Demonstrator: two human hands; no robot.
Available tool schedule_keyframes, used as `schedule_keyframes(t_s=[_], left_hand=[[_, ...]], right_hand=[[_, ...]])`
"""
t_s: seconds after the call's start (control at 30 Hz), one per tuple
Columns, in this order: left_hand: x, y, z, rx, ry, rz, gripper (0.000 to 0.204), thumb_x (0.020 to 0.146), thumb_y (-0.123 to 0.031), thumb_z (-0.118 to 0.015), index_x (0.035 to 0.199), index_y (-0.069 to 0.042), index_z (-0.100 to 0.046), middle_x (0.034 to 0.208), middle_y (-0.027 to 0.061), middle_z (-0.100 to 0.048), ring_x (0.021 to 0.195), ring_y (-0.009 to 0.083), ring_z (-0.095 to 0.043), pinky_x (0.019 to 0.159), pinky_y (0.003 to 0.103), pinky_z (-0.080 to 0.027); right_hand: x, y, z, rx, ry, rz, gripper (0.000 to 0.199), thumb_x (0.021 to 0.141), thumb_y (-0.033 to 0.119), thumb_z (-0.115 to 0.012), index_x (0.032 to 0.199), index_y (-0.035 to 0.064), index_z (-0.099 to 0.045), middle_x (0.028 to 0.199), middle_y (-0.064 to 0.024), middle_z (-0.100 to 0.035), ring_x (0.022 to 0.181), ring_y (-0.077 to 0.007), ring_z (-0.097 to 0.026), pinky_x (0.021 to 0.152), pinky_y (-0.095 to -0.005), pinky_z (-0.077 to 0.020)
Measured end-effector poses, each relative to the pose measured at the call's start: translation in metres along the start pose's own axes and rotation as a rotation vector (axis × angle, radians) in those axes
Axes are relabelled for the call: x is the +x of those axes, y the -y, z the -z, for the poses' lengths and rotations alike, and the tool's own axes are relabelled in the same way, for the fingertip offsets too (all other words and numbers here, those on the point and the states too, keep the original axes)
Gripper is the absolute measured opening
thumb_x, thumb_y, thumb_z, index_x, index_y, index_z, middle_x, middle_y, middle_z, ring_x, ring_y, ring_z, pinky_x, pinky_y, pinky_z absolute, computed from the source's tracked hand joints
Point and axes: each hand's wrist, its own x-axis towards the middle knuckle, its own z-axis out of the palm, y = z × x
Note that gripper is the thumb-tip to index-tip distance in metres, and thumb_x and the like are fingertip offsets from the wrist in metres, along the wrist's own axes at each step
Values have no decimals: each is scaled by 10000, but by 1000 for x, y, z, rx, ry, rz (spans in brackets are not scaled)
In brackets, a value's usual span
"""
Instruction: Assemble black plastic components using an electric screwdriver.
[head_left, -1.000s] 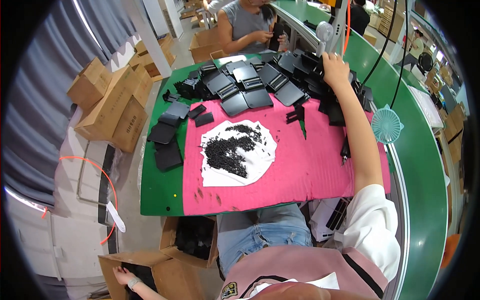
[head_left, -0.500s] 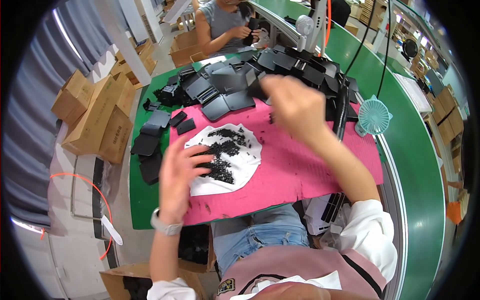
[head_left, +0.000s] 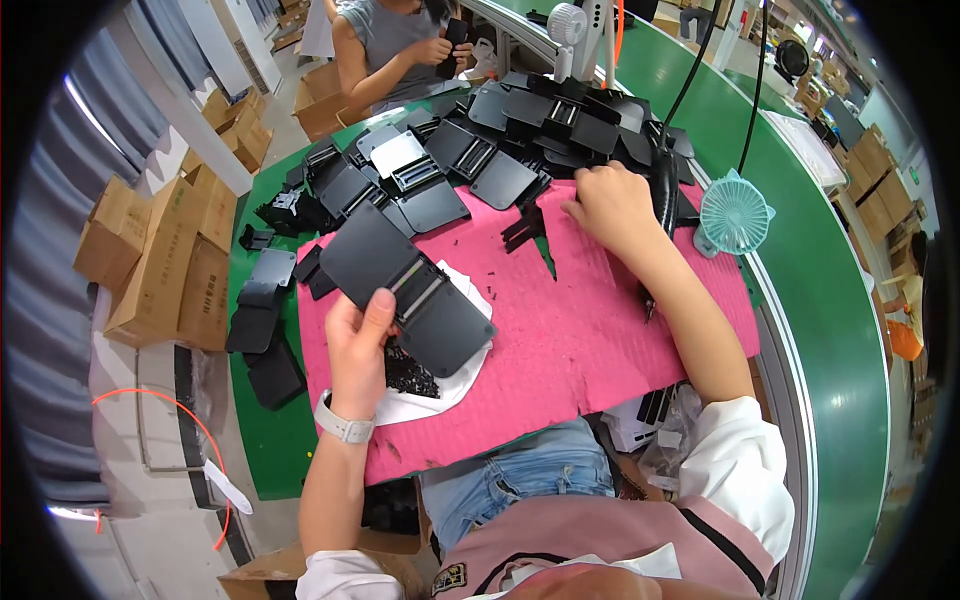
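Note:
My left hand (head_left: 358,345) grips a flat black plastic panel (head_left: 405,285) with a pale strip across its middle, held over a white sheet (head_left: 440,392) strewn with several small black parts (head_left: 405,375). My right hand (head_left: 610,208) rests knuckles-up on the pink mat (head_left: 580,330), fingers curled, beside a small black bracket piece (head_left: 525,228). Whether it holds anything is hidden. A heap of similar black panels (head_left: 500,140) lies at the mat's far edge.
A teal desk fan (head_left: 735,212) stands right of the mat by the green conveyor belt (head_left: 830,300). Another person (head_left: 400,45) works across the table. Cardboard boxes (head_left: 160,260) are stacked on the left. Loose black panels (head_left: 260,330) lie on the table's left side.
My left hand has risen from the white sheet and now holds a black panel. My right hand has drawn back from the far pile onto the pink mat.

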Motion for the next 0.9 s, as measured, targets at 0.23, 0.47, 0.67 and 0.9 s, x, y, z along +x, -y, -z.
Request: schedule_keyframes(t_s=[0.23,0.47,0.67,0.9], left_hand=[[-8,8,9,-109,107,120,333,938,-308,-568,1094,-13,-575,1012,47,-641,893,125,-617,772,261,-487],[-11,3,5,-172,39,171,287,921,-322,-601,1001,-47,-616,838,-36,-594,681,30,-502,586,188,-378],[-12,5,2,-187,106,186,299,927,-288,-595,1048,-15,-604,944,29,-639,802,80,-595,667,226,-467],[-15,6,2,-143,121,147,328,912,-320,-615,993,-3,-627,873,25,-645,737,80,-596,654,225,-473]], right_hand=[[11,-13,-30,-111,33,8,285,676,319,-742,709,41,-690,699,-137,-662,707,-303,-662,591,-391,-527],[2,-15,-20,-67,-141,74,115,700,147,-606,660,45,-637,631,-157,-627,594,-312,-644,530,-397,-502],[-1,-14,-33,-117,-112,-30,221,746,266,-663,727,46,-660,654,-138,-640,603,-311,-638,550,-397,-509],[1,-14,-21,-57,102,-127,322,665,358,-769,734,52,-698,719,-119,-670,737,-293,-665,635,-386,-535]])
